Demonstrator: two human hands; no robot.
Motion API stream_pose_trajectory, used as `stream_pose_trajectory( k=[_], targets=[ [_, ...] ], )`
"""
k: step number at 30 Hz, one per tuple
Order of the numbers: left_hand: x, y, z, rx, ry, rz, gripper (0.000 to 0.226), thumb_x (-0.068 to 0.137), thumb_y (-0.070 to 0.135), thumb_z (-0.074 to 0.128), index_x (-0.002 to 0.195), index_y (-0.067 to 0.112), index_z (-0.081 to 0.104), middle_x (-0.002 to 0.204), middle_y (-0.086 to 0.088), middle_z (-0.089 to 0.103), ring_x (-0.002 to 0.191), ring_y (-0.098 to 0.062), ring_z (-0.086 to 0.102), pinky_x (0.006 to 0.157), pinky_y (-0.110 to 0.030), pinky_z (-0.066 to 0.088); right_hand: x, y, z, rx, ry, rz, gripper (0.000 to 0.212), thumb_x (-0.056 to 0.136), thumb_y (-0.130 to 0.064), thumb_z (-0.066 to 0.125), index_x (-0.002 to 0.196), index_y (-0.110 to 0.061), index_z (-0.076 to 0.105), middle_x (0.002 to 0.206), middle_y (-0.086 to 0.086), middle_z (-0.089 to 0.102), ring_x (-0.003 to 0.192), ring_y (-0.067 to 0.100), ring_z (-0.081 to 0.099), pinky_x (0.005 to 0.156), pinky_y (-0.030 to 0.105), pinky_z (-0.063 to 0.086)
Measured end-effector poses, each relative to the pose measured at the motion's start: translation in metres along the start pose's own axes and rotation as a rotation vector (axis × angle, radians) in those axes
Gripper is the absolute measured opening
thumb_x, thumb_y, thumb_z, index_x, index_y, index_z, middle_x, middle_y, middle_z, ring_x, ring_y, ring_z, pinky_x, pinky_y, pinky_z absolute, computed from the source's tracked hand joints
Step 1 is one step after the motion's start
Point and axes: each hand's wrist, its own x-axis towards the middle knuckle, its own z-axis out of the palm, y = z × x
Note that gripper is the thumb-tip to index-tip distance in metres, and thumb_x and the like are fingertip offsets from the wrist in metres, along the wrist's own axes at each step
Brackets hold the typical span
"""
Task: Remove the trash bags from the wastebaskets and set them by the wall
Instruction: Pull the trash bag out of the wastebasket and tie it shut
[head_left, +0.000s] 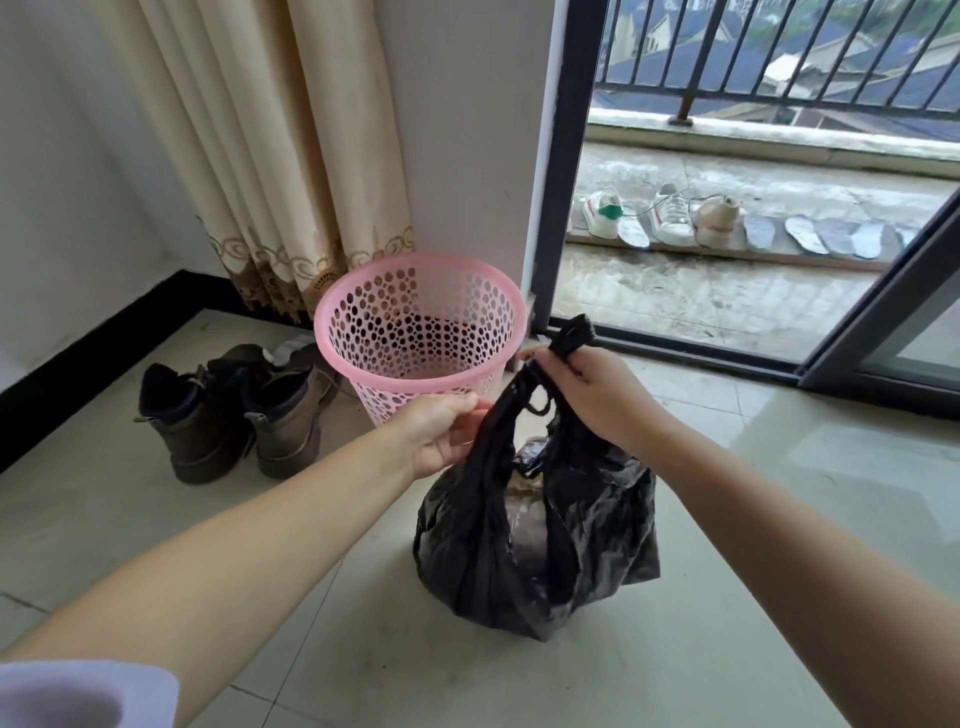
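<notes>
pale glossy floor tiles (779, 467) cover the room, bounded at the rear by a white wall (467, 130) with a black baseboard (78, 374) and a beige curtain (270, 156) hanging to the floor. to the right, an open sliding door frame (558, 182) gives onto a balcony where sneakers (670, 215) and insoles (810, 236) lie in a row before a dark railing (779, 47). pink perforated wastebasket (421, 332) stands upright on the tiles, close to the wall corner and the curtain hem; its interior shows no liner. a pair of dark boots (244, 410) sits just left of the wastebasket. black trash bag (540, 530) is outside the wastebasket, directly in front of it, with its bulging base resting on or very near the tiles; contact cannot be confirmed. right hand (587, 395) has its fingers closed tightly around the gathered handles at the top of the bag, a tuft of black plastic protruding above the fist. left hand (441, 431) is positioned between the wastebasket and the bag, fingers curled loosely and touching the upper left edge of the bag; whether they pinch the plastic cannot be determined. both forearms are bare, and a white sleeve (78, 696) appears at the lower left corner.
</notes>
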Motion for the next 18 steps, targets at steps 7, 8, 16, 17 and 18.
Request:
stream_pose_trajectory(
  k=[7, 8, 16, 17, 18],
  targets=[
    [-0.006, -0.002, 0.004, 0.231, -0.284, 0.149, 0.026, 0.096, 0.022, 0.051, 0.117, 0.009, 0.061, 0.104, -0.001, 0.066, 0.095, -0.011, 0.063, 0.088, -0.027, 0.05, -0.003, 0.006, -0.004, 0.124, -0.125, -0.032, 0.015, 0.093, -0.012, 0.055, 0.097, -0.016, 0.069, 0.069, -0.01, 0.061, 0.05, -0.007, 0.053, 0.055, 0.008, 0.039],
    [-0.007, -0.001, 0.006, 0.264, -0.347, 0.186, 0.034, 0.095, 0.028, 0.053, 0.124, 0.012, 0.057, 0.112, 0.002, 0.064, 0.107, -0.011, 0.06, 0.097, -0.028, 0.046, -0.002, 0.002, -0.003, 0.219, -0.149, -0.017, 0.014, 0.092, -0.011, 0.056, 0.096, -0.016, 0.069, 0.069, -0.006, 0.062, 0.051, -0.004, 0.054, 0.055, 0.011, 0.042],
    [-0.01, -0.003, -0.002, 0.251, -0.321, 0.163, 0.016, 0.095, 0.008, 0.047, 0.081, 0.008, 0.056, 0.058, -0.001, 0.053, 0.054, -0.014, 0.052, 0.056, -0.019, 0.048, -0.006, 0.001, -0.016, 0.377, -0.43, 0.135, 0.008, 0.089, -0.014, 0.061, 0.089, -0.012, 0.069, 0.071, -0.013, 0.067, 0.063, -0.002, 0.06, 0.061, 0.009, 0.046],
    [-0.01, -0.001, -0.006, 0.227, -0.333, 0.113, 0.017, 0.096, 0.01, 0.044, 0.084, 0.008, 0.055, 0.06, -0.001, 0.052, 0.055, -0.014, 0.051, 0.058, -0.02, 0.049, -0.006, 0.002, -0.014, 0.167, -0.439, 0.089, 0.006, 0.087, -0.013, 0.064, 0.088, -0.016, 0.069, 0.075, -0.015, 0.066, 0.069, -0.002, 0.059, 0.066, 0.008, 0.045],
    [-0.012, 0.0, -0.007, 0.235, -0.365, 0.056, 0.019, 0.098, 0.016, 0.043, 0.087, 0.007, 0.056, 0.063, -0.001, 0.055, 0.057, -0.015, 0.052, 0.061, -0.023, 0.05, -0.005, 0.004, -0.01, -0.008, -0.394, 0.038, 0.008, 0.086, -0.012, 0.064, 0.086, -0.019, 0.069, 0.081, -0.015, 0.064, 0.075, 0.001, 0.059, 0.07, 0.009, 0.044]
  ],
)
